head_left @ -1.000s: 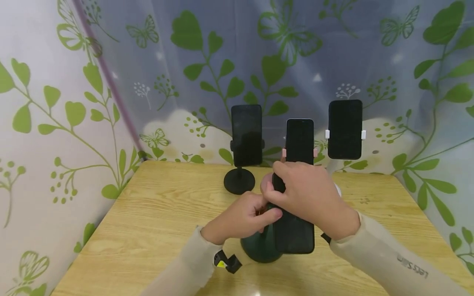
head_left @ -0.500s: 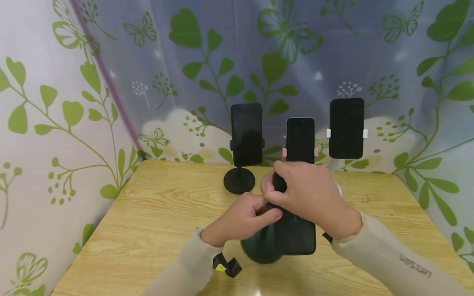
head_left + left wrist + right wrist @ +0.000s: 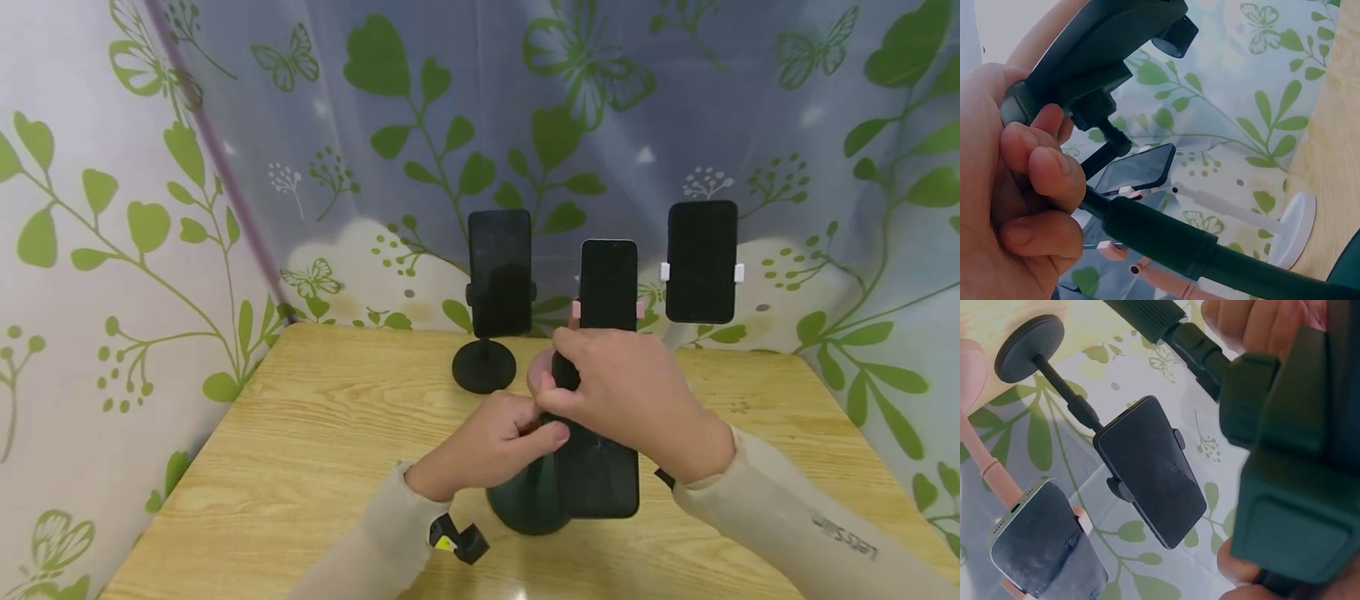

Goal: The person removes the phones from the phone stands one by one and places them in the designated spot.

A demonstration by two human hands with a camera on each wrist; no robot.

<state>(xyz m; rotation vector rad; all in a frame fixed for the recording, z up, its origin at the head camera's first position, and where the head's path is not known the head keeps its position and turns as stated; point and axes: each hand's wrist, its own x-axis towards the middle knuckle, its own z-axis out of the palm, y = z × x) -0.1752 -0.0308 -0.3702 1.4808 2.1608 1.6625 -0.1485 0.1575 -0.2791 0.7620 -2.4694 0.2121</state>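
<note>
Phone (image 3: 597,475) — black, flat, rectangular — stretches near to far at the dark green plastic clamp (image 3: 1291,519), above the pale wooden counter (image 3: 337,417); right hand (image 3: 637,396) lies across it, gripping its far part, while left hand (image 3: 491,437) curls round the clamp's left side.

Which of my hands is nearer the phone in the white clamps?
Right. Your right hand is in front and left of that phone; your left hand is farther left.
</note>
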